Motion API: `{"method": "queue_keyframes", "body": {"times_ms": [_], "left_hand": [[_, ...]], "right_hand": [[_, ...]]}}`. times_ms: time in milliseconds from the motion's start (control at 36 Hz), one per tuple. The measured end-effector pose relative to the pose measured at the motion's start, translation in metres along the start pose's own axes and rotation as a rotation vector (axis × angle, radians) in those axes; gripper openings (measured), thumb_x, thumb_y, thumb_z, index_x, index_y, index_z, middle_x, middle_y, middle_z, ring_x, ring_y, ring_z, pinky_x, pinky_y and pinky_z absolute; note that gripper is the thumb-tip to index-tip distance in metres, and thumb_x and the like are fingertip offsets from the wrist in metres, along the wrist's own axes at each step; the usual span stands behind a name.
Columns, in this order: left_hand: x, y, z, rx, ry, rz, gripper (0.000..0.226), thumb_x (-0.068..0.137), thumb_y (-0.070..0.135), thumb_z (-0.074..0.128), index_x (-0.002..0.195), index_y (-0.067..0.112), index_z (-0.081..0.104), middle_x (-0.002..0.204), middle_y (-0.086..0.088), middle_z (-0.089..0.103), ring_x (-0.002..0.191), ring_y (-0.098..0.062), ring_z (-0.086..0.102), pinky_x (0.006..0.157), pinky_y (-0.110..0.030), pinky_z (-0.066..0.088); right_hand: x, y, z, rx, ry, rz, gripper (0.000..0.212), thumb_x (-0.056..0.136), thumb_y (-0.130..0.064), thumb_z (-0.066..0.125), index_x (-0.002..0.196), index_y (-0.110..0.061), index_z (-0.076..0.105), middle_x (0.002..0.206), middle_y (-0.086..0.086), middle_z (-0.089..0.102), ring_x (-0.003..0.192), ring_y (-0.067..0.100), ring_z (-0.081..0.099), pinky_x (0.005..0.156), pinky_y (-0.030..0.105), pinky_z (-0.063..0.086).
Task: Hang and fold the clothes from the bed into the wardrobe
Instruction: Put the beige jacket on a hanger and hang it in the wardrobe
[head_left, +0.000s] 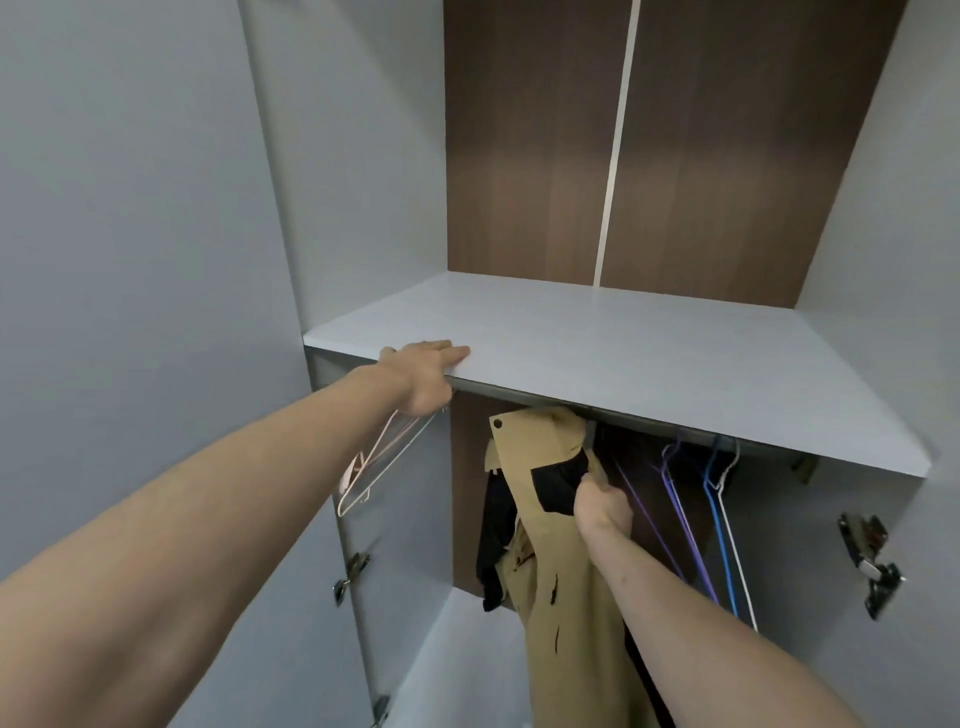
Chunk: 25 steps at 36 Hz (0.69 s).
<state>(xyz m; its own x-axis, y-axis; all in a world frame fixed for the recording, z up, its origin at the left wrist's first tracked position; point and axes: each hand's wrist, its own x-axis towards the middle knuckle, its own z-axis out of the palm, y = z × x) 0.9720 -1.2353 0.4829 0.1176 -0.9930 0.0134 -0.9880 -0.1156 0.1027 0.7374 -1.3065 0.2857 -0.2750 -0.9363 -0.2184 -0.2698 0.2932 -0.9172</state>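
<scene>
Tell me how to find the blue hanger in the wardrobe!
Look under the wide white shelf, where things hang in a row. Go right, past the tan jacket the right hand holds, to the bare wire hangers. The blue hanger hangs between a purple hanger and a white hanger.

Wardrobe shelf (623, 353), pale: left hand (423, 376) rests on its front edge, fingers straight. Pink and white hangers (374, 462) just below that hand. Tan jacket (550, 519) hanging, gripped by right hand (602, 504). Purple, blue and white hangers (711, 519) right of that hand.
</scene>
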Motion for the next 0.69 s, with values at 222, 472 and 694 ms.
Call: {"method": "queue_keyframes", "body": {"times_ms": [222,472,694], "left_hand": [[0.021,-0.004,-0.01,0.035,-0.059,-0.014,0.06,0.103,0.041,0.039,0.16,0.036,0.02,0.168,0.007,0.018,0.155,-0.022,0.018,0.126,-0.042,0.01],[0.027,-0.007,-0.01,0.034,-0.112,-0.012,0.063,0.104,0.06,0.029,0.161,0.037,0.015,0.169,0.008,0.011,0.156,-0.023,0.012,0.125,-0.041,0.009],[0.027,-0.008,-0.008,0.042,-0.082,0.002,0.062,0.105,0.059,0.029,0.161,0.036,0.016,0.169,0.008,0.013,0.156,-0.023,0.014,0.126,-0.041,0.011]], "right_hand": [[0.016,-0.025,0.024,0.125,0.019,0.059,0.042,0.104,-0.024,0.048,0.14,-0.003,0.053,0.137,0.02,0.059,0.122,0.039,0.058,0.089,0.035,0.046],[0.034,-0.02,0.044,0.164,-0.115,0.142,0.04,0.101,-0.011,0.044,0.137,0.003,0.052,0.134,0.021,0.058,0.122,0.038,0.057,0.091,0.04,0.048],[0.04,0.007,0.051,0.001,-0.192,0.182,0.045,0.108,-0.019,0.031,0.147,-0.003,0.045,0.141,0.018,0.054,0.116,0.033,0.054,0.099,0.041,0.046]]}}
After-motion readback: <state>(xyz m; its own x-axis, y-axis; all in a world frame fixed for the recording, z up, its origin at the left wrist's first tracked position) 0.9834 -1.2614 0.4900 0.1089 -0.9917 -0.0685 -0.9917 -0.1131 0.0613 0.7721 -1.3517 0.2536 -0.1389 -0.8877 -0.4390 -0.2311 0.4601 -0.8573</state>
